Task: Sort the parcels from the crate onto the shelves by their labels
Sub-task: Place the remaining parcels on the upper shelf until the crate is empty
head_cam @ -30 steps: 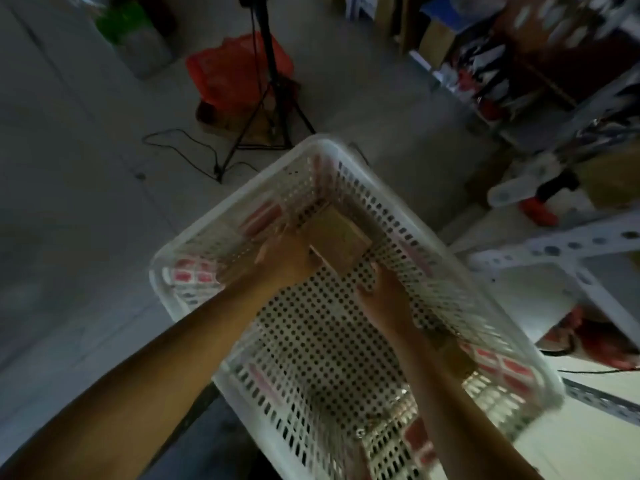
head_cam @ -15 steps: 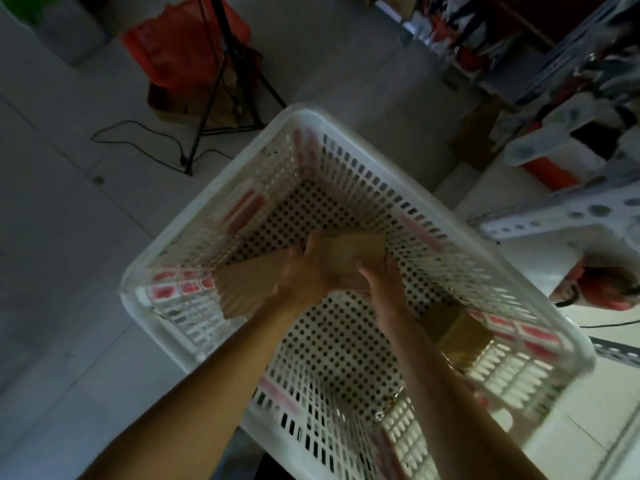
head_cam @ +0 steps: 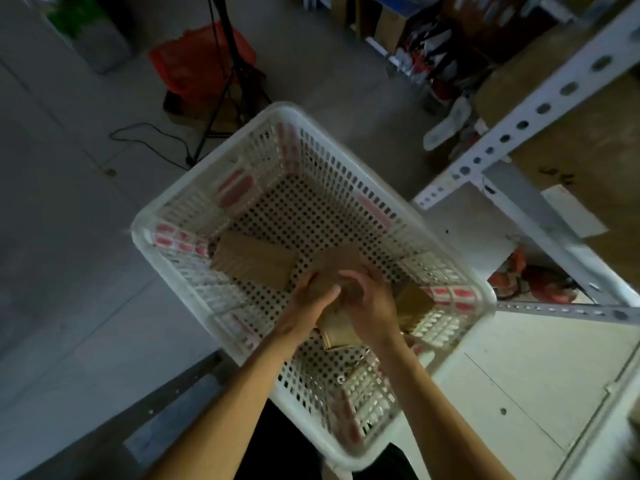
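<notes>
Shelving [head_cam: 540, 109] of white perforated steel stands right of the crate [head_cam: 214, 299]; a tripod [head_cam: 225, 81] and red bag [head_cam: 201, 60] sit beyond its far corner. Both forearms reach in over the near rim. Left hand [head_cam: 304, 303] and right hand [head_cam: 370, 306] curl together round a brown parcel [head_cam: 337, 329] mid-crate. Another parcel [head_cam: 252, 263] lies by the left wall, a third [head_cam: 414, 303] by the right.

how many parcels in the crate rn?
3 visible in the crate: one flat parcel by the left wall, one held by the left hand and right hand, one by the right wall. The hands may hide more.
</notes>
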The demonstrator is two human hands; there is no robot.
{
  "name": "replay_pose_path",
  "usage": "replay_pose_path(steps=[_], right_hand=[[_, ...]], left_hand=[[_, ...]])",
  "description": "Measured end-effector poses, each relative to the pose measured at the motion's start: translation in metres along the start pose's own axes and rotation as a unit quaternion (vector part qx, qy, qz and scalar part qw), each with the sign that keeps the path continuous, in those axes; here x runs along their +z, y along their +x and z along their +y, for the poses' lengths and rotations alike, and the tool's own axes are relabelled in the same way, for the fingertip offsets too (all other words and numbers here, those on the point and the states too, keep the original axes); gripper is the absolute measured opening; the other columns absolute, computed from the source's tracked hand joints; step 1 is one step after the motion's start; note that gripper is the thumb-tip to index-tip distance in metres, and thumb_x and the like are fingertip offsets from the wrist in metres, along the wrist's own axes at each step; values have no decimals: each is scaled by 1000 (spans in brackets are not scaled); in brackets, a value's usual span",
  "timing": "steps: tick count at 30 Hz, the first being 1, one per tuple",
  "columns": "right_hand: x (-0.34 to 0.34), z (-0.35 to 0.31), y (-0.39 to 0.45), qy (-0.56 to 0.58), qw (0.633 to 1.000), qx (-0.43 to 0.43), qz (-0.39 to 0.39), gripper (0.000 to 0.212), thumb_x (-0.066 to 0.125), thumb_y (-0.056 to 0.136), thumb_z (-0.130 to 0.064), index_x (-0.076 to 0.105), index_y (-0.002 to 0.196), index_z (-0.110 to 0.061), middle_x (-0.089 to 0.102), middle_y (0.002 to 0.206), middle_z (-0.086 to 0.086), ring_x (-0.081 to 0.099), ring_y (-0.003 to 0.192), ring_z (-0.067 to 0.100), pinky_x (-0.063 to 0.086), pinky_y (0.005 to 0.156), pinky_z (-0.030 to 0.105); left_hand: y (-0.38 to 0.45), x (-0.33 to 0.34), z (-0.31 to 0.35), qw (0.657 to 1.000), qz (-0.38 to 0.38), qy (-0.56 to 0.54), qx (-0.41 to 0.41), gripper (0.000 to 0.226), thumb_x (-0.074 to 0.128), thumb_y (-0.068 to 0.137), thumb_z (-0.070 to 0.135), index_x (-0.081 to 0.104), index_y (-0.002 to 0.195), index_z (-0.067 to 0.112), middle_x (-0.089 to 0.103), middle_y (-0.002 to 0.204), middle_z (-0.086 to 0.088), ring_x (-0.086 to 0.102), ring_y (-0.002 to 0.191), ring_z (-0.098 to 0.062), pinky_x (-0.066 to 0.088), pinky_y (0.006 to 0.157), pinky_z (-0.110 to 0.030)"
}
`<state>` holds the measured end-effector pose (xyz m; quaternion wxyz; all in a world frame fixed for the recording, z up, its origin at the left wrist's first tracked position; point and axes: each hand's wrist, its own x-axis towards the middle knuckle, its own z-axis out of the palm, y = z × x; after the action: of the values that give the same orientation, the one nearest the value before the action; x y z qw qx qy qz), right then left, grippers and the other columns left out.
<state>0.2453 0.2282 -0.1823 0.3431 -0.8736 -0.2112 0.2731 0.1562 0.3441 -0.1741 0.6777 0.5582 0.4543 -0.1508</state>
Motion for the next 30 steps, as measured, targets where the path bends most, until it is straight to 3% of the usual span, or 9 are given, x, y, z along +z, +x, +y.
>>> replay_pose_path(steps=[2,4,8,11,14,19,21,25,30], right_hand=[[-15,2,-20,20,999,11,-26,51,70,84,-14,58,133,-18,57,133,3,55,121,19,51,97,39],[-30,12,-39,62,996,0,-56,57,72,85,-17,51,138,-18,61,123,-4,59,109,12,52,91,27],[-61,25,-75,54,989,-90,-100,59,74,85,-13,51,140,-8,60,124,-4,56,110,6,40,86,3],[-81,33,-101,22,979,-168,-117,57,68,89,-20,50,142,-10,57,137,3,52,119,9,46,100,22],[-98,41,-128,38,966,-202,-156,57,65,91,-7,47,144,-17,53,139,-1,48,121,4,45,103,26],[-118,52,-155,52,959,-205,-189,62,68,90,-10,44,146,-20,49,141,-1,46,122,7,41,103,16],[-125,61,-159,30,966,-171,-190,74,75,85,-23,40,150,-24,42,150,-2,39,134,13,36,112,30],[-145,81,-160,-13,968,-142,-204,99,76,69,-59,36,153,-25,23,163,-7,15,148,11,13,117,28],[-179,80,-149,-43,976,-143,-161,90,75,78,-57,35,153,-27,23,163,-4,23,147,18,30,118,44]], left_hand=[[-20,19,-12,1000,27,-6,-5,57,67,89,46,40,138,36,58,130,5,58,112,-16,52,96,-43],[-38,35,-22,999,53,-6,-2,52,72,84,45,45,127,32,61,117,14,58,107,-14,50,97,-44],[-78,68,-35,994,106,-23,5,63,72,86,39,41,137,20,54,116,12,55,99,-11,42,90,-32],[-104,91,-43,989,147,-6,-22,79,67,83,59,33,144,22,45,126,6,46,128,-27,36,104,-41],[-124,106,-49,986,165,20,-23,101,66,58,87,40,134,25,53,131,5,53,119,-27,41,106,-47],[-160,125,-56,984,174,0,32,74,68,64,67,37,120,30,57,116,1,58,105,-22,49,95,-46],[-173,130,-57,983,172,-8,68,72,67,63,63,41,123,33,61,116,2,60,103,-20,53,89,-41],[-189,127,-64,977,166,-36,130,82,67,54,61,51,129,33,69,118,0,67,101,-19,56,81,-35],[-204,113,-69,972,138,-37,185,66,63,57,52,66,121,37,74,109,10,68,102,-9,49,80,-26]])
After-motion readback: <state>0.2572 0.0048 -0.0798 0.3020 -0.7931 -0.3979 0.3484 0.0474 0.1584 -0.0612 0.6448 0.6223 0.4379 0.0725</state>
